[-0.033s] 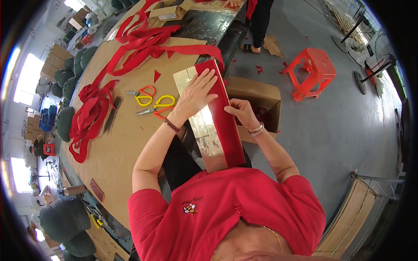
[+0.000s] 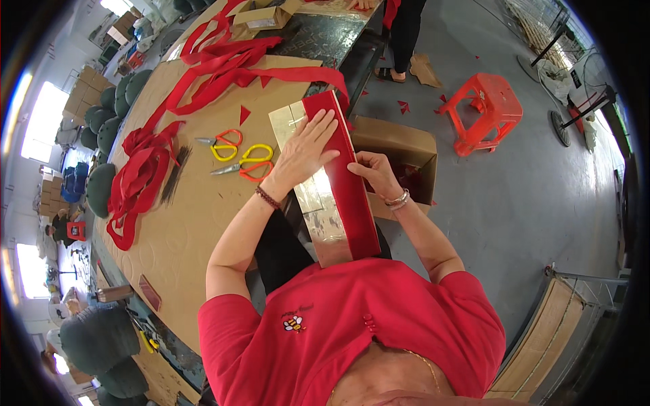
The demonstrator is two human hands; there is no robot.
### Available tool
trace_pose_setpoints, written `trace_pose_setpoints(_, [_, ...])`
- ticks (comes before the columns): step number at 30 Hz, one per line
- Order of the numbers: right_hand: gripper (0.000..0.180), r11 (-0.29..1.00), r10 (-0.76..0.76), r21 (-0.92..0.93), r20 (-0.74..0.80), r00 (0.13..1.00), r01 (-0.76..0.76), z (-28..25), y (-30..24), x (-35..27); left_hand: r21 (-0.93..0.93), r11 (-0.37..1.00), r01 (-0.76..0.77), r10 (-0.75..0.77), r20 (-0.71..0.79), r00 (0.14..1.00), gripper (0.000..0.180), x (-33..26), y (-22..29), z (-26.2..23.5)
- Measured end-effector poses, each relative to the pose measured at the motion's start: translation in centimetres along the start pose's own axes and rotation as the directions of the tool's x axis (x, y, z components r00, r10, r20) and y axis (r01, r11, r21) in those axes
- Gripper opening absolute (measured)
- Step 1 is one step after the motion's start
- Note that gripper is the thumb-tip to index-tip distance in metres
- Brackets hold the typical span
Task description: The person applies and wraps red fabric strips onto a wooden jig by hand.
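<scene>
Head | left fingers (image 2: pixel 322 125), right fingers (image 2: pixel 370 159) on 1 red strip (image 2: pixel 348 203) | 2 scissors (image 2: pixel 238 166)

Grey floor (image 2: pixel 504 213) underfoot, the windows (image 2: pixel 45 125) along one side glaring white.

They sit over on the left, past stacked cartons (image 2: pixel 88 91) and piled dark green bundles (image 2: pixel 101 338); a long table (image 2: pixel 318 43) stretches off in front of me, and a red plastic stool (image 2: pixel 494 98) stands to the right.
</scene>
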State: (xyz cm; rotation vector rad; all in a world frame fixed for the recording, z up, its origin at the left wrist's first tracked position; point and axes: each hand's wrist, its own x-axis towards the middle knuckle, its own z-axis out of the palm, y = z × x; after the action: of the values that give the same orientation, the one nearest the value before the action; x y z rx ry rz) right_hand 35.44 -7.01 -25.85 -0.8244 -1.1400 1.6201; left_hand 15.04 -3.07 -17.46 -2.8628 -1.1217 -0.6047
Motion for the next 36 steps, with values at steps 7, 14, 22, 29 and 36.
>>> trace_pose_setpoints(7, [0.008,0.999,0.037,0.018,-0.028,0.999,-0.037,3.1,4.3,-3.7,-0.089,0.989,0.115,-0.101,0.149,0.984,0.079,-10.5,7.9,1.2])
trace_pose_setpoints(14, [0.006,0.997,0.04,-0.063,0.017,0.999,-0.039,7.3,1.2,-1.6,-0.187,0.96,0.209,-0.211,0.011,0.977,0.068,-16.8,8.8,-2.8])
trace_pose_setpoints(22, [0.023,-0.338,-0.576,-0.695,0.686,0.445,0.634,12.4,-12.1,1.5,-0.437,0.784,0.441,-0.614,-0.655,0.441,0.036,-22.5,0.7,-12.4])
trace_pose_setpoints(29, [0.027,-0.816,-0.327,-0.336,0.939,0.104,0.471,13.5,-15.9,1.8,-0.335,0.81,0.482,-0.543,-0.737,0.402,0.037,-22.9,-1.9,-10.1])
trace_pose_setpoints(36, [0.018,-0.809,-0.292,-0.264,0.956,0.032,0.525,13.5,-15.5,2.0,-0.249,0.867,0.432,-0.425,-0.823,0.378,0.038,-21.5,-0.7,-10.5])
